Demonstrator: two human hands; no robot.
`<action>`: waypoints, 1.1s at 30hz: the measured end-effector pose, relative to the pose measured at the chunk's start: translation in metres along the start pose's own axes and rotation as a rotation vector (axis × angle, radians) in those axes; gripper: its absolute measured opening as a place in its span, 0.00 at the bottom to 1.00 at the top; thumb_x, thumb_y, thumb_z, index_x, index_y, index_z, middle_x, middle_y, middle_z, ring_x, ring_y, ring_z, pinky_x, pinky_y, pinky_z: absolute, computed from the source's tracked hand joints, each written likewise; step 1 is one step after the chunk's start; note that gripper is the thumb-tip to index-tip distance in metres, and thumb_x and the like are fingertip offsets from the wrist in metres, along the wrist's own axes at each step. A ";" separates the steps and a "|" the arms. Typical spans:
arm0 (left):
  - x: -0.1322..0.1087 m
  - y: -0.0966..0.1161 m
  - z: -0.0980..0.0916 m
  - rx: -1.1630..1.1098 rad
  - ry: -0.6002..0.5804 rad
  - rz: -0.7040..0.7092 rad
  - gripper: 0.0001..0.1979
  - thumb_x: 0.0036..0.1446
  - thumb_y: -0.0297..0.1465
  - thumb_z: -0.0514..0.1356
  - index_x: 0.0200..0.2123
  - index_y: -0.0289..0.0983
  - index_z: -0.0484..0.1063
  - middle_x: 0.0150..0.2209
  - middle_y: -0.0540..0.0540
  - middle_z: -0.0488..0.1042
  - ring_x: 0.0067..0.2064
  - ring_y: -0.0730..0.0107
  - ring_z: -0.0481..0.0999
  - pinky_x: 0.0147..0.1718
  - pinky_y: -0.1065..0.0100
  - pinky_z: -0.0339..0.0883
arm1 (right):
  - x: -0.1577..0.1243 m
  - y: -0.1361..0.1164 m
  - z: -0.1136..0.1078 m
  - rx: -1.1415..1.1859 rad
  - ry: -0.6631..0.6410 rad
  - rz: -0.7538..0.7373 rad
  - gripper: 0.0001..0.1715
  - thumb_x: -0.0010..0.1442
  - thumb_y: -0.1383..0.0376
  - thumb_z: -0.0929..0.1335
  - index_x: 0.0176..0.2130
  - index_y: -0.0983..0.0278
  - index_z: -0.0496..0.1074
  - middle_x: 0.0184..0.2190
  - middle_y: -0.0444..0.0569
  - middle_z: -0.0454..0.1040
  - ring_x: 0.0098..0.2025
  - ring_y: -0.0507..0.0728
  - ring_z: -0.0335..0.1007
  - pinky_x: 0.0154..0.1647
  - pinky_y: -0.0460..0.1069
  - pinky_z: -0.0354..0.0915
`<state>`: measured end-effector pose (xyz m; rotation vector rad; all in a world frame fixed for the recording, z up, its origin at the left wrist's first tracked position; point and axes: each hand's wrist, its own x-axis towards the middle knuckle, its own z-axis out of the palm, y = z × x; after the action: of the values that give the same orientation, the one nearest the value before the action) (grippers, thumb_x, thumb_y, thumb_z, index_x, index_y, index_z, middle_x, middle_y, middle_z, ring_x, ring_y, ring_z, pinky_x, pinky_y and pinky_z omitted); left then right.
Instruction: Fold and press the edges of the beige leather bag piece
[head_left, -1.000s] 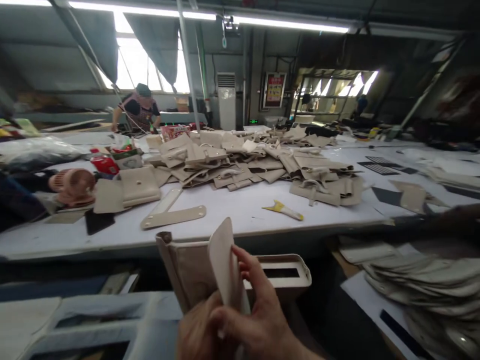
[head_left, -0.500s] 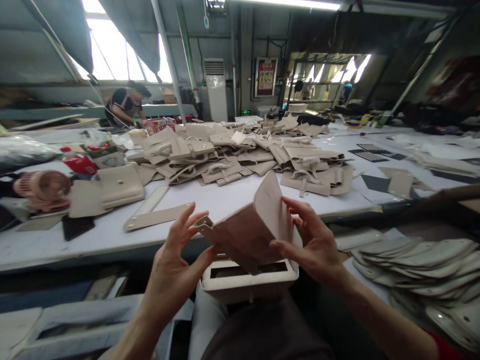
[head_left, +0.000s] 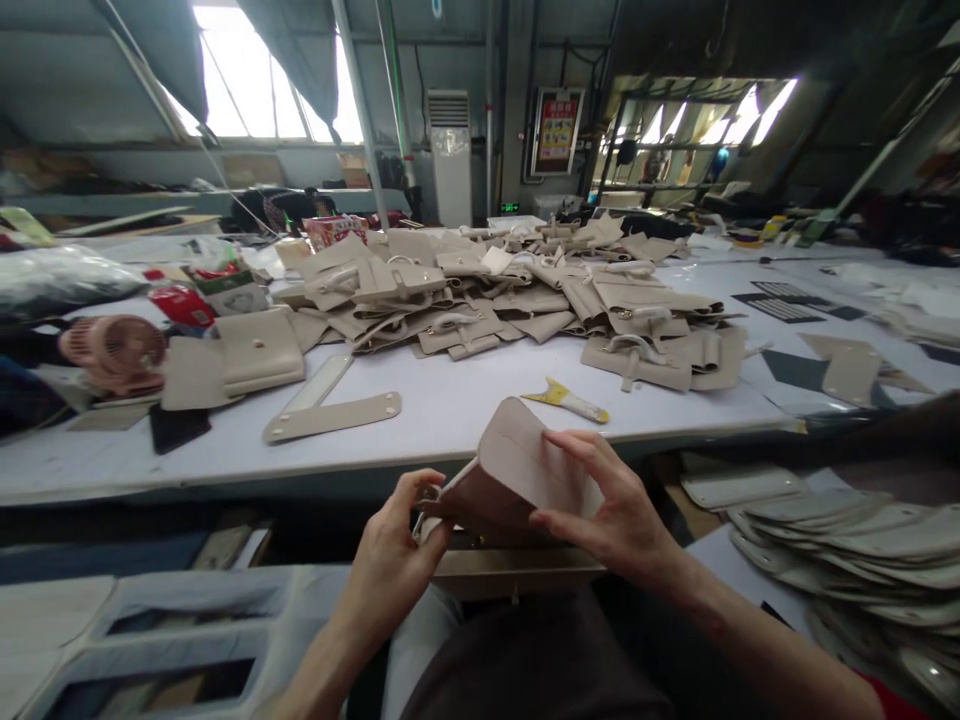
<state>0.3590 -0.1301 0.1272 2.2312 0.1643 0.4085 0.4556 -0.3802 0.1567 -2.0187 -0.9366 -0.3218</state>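
Observation:
A partly assembled beige leather handbag (head_left: pixel 517 475) is between my hands above my lap, its rounded flap raised. My left hand (head_left: pixel 409 530) pinches the bag's left edge, thumb below and fingers above, beside a small metal fitting. On the flap's right side my right hand (head_left: pixel 607 500) has its fingers behind the panel and its thumb on the near face. Below them a beige block or box (head_left: pixel 517 570) rests on my lap, mostly covered by the bag. A yellow-and-white hand tool (head_left: pixel 568 400) lies on the table just past the flap.
A heap of beige bag parts (head_left: pixel 487 300) covers the middle of the white table (head_left: pixel 450 400). Straps (head_left: pixel 337 415), a dark phone (head_left: pixel 178 428) and a pink fan (head_left: pixel 112 352) lie left. Stacked beige panels (head_left: pixel 847 540) sit to my right, with pale frames (head_left: pixel 187 620) at lower left.
The handbag has come lower and closer over the block, its flap tipping down. My left hand has closed in on its left edge. The view has shifted, uncovering the yellow tool.

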 end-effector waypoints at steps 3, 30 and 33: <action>-0.004 -0.018 0.006 0.051 -0.002 0.008 0.13 0.57 0.33 0.59 0.47 0.43 0.69 0.43 0.48 0.77 0.41 0.61 0.78 0.40 0.63 0.71 | 0.000 -0.005 0.004 -0.110 -0.113 -0.051 0.40 0.56 0.61 0.75 0.62 0.58 0.60 0.56 0.54 0.65 0.58 0.62 0.64 0.58 0.56 0.67; -0.040 -0.088 0.044 -0.720 0.065 -0.408 0.27 0.62 0.50 0.56 0.58 0.40 0.67 0.59 0.40 0.70 0.61 0.51 0.67 0.61 0.52 0.59 | 0.000 -0.011 0.026 -0.738 -0.236 -0.534 0.31 0.62 0.67 0.69 0.63 0.70 0.62 0.55 0.65 0.69 0.49 0.69 0.67 0.45 0.61 0.67; -0.050 -0.101 0.059 -0.882 0.034 -0.551 0.30 0.64 0.54 0.49 0.58 0.41 0.68 0.61 0.41 0.68 0.65 0.48 0.62 0.62 0.48 0.58 | 0.002 -0.012 0.035 -0.667 -0.362 -0.513 0.35 0.61 0.65 0.70 0.64 0.68 0.60 0.57 0.65 0.68 0.50 0.70 0.67 0.45 0.62 0.67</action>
<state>0.3341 -0.1215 0.0030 1.2430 0.4949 0.1575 0.4439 -0.3472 0.1438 -2.4522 -1.7627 -0.6232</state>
